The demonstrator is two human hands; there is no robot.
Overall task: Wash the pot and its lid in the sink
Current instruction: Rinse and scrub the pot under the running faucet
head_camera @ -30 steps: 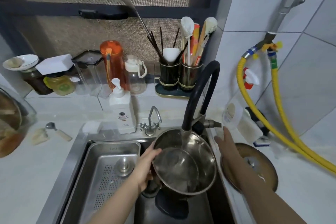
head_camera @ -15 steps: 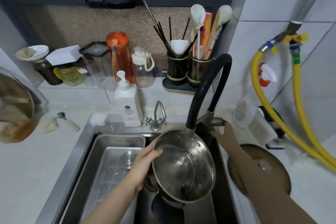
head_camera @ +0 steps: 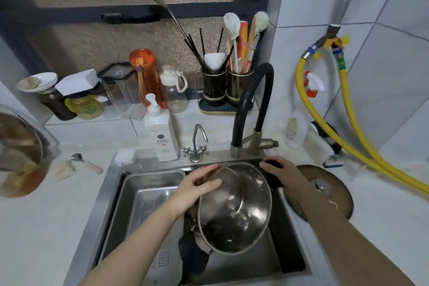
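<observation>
A steel pot sits tilted toward me in the right half of the sink, its open mouth facing up at me. My left hand grips its left rim, thumb inside. My right hand is closed over the black handle on the pot's far right side. The opposite black handle points down into the basin. The round brownish lid lies on the counter right of the sink, partly hidden by my right forearm. No water shows at the black faucet.
A steel drain tray fills the sink's left half. Behind the sink stand a white soap bottle, a small tap and utensil holders. Yellow hoses cross the right counter. A glass bowl sits far left.
My right hand has left the faucet lever and closed on the pot's far handle. The pot has dropped lower into the sink, and the water stream is gone.
</observation>
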